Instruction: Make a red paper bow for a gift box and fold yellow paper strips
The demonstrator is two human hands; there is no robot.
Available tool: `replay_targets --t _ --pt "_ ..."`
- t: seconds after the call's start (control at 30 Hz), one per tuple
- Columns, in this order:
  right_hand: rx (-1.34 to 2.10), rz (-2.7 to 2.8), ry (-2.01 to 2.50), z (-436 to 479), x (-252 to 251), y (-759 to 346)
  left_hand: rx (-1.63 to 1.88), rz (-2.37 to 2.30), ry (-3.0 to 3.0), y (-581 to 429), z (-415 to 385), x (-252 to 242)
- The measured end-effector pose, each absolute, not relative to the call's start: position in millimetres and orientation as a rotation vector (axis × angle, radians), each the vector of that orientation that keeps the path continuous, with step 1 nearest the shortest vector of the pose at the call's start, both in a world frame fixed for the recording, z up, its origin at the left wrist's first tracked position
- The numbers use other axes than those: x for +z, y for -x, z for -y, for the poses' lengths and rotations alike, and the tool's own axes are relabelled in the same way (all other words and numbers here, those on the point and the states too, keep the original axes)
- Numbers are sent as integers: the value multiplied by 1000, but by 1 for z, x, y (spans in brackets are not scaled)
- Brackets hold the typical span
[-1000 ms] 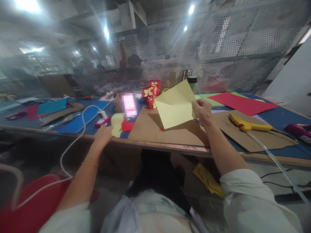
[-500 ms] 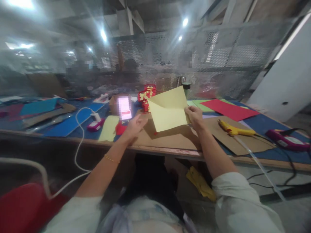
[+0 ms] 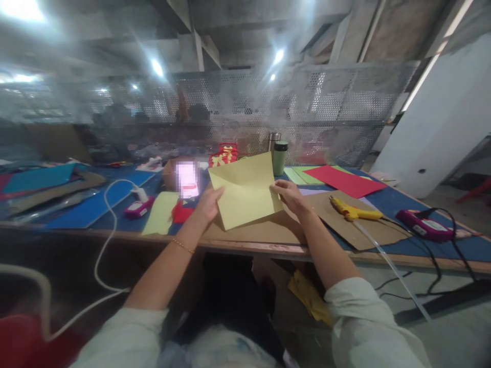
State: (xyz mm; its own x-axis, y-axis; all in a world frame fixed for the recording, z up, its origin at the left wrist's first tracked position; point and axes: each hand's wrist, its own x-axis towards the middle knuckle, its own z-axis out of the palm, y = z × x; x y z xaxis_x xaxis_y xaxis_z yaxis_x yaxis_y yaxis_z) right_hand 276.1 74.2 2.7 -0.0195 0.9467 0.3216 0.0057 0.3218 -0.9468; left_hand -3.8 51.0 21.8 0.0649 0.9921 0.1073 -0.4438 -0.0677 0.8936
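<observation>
A folded sheet of pale yellow paper [image 3: 245, 191] is held up above a brown cardboard sheet [image 3: 264, 230] on the blue table. My left hand [image 3: 210, 202] grips the paper's left edge, fingers closed on it. My right hand [image 3: 288, 197] pinches its right edge. Both forearms reach forward from white sleeves.
A yellow glue gun [image 3: 351, 210] lies on cardboard at right, a purple tool [image 3: 422, 225] with a black cord beyond it. Red paper [image 3: 345, 180], green cup [image 3: 279, 157], red-yellow craft pieces [image 3: 223, 155] behind. Left: yellow sheet [image 3: 161, 220], pink device [image 3: 136, 208], white cable [image 3: 105, 240].
My left hand left the yellow piece at the table edge, swung right and took the folded paper's left edge. The paper came lower and nearer; the view shifted right.
</observation>
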Motion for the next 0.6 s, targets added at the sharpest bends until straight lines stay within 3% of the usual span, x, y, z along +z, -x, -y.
replay_targets --t 0.27,0.43,0.6 --pt "908 1343 975 -84 -4 -279 1418 -949 -1014 19 -63 22" --pt "540 1272 1030 -98 -5 -294 1419 -1055 -1043 24 -89 43" --pt "95 1558 919 -90 -3 -295 1303 -1097 -1154 9 -103 57"
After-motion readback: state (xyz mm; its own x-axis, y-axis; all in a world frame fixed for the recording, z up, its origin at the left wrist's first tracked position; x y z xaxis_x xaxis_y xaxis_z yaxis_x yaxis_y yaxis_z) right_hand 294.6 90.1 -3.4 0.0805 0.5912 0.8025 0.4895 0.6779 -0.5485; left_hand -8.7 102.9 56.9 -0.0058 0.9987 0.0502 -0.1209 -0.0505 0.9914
